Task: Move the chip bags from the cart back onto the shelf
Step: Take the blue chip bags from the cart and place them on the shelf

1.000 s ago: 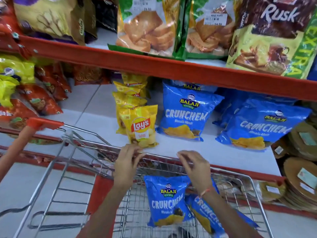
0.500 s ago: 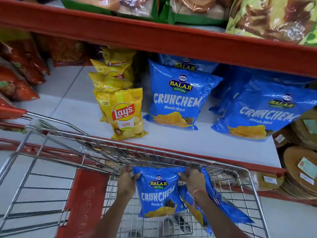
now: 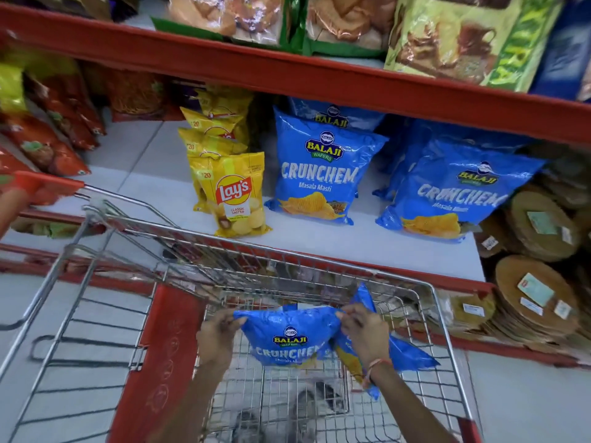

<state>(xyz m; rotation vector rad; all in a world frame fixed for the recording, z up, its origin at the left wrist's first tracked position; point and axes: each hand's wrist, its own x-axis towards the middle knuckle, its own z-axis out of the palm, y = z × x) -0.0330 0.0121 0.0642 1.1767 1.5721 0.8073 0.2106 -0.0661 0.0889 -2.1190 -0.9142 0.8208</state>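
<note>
Left hand (image 3: 215, 335) and right hand (image 3: 363, 330) each pinch a top corner of a glossy, crinkled blue foil bag (image 3: 287, 338) printed "BALAJI WAFERS CRUNCHEM", held inside the wire-mesh cart (image 3: 428, 314). A second blue bag (image 3: 406, 354) lies just right of it, under the right wrist. On the far white shelf (image 3: 319, 247): pillow-shaped Crunchem "Masala Masti" bags (image 3: 323, 167), and left of them yellow Lay's "Classic Salted" bags (image 3: 235, 193).

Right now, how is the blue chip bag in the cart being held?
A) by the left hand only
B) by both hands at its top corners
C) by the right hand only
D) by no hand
B: the left hand and the right hand each pinch a top corner of the blue chip bag inside the cart.
</note>
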